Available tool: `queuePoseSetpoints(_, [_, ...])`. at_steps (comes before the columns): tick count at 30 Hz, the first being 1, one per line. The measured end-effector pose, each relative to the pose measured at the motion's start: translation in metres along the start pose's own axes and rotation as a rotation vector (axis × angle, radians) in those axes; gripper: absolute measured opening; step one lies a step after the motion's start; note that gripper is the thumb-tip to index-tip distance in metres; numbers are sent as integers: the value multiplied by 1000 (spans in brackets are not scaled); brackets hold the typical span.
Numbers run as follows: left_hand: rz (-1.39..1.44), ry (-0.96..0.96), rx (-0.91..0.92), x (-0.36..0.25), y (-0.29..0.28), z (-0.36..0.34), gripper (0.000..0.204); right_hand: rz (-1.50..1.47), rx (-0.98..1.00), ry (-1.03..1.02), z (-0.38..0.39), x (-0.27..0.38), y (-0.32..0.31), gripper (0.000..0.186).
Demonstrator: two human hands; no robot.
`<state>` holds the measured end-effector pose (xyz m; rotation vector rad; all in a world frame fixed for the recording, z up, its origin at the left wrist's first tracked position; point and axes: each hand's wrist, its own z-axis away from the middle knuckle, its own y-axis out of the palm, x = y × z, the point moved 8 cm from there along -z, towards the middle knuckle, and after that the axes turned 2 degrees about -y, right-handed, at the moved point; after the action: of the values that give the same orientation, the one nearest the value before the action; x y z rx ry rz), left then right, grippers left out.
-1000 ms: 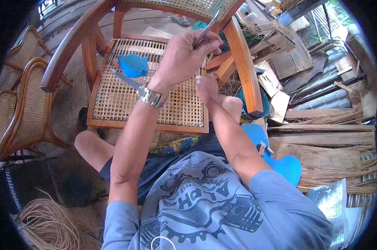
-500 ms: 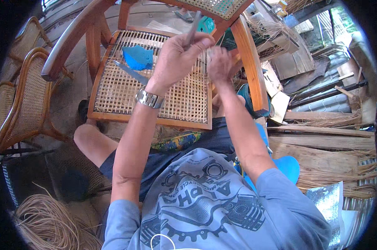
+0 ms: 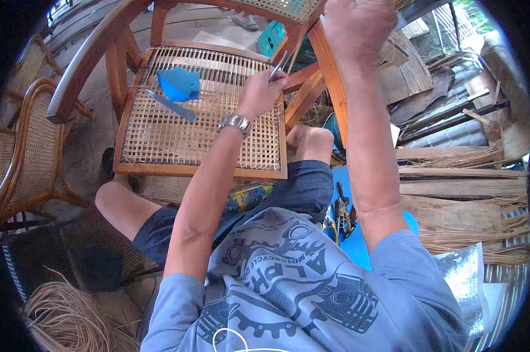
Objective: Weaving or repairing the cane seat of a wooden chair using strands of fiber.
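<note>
Cane seat (image 3: 165,138) of a wooden chair (image 3: 92,53) before the knees (image 3: 123,200), cluttered wooden floor (image 3: 200,28) around.
The right hand (image 3: 362,32) has swung out beyond the seat's right side, its grip unclear; the left hand (image 3: 259,95), now lower by the right edge, clamps a slim metal tool (image 3: 277,68). Open square weave, smooth brown frame (image 3: 201,171), angular blue scrap (image 3: 182,84).

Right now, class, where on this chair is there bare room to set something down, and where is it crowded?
Bare room: the near part of the woven cane seat, between the grey blade and the near wooden rail. Crowded: farther back, around the blue scrap; at right, the left hand holds a slim metal tool.
</note>
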<state>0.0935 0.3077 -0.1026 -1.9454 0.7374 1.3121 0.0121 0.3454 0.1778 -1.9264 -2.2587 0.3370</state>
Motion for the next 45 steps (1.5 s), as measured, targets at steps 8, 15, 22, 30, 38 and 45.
queuePoseSetpoints(8, [473,-235,-44,60,-50,70,26,170,549,836,201,-124,47,21])
queuePoseSetpoints(15, [621,-141,-214,44,-93,77,18,382,1140,739,357,-149,86,39])
queuePoseSetpoints(22, [380,-47,98,22,-88,64,22,338,1190,644,378,-143,86,29])
queuePoseSetpoints(30, [524,-86,-132,27,-110,60,25,370,1204,509,349,-131,85,27])
queuePoseSetpoints(38, [326,-368,-428,97,-99,77,23,62,784,1177,331,-153,76,20])
queuePoseSetpoints(45, [329,-285,-54,86,-12,59,34,-367,610,1277,222,-95,98,15])
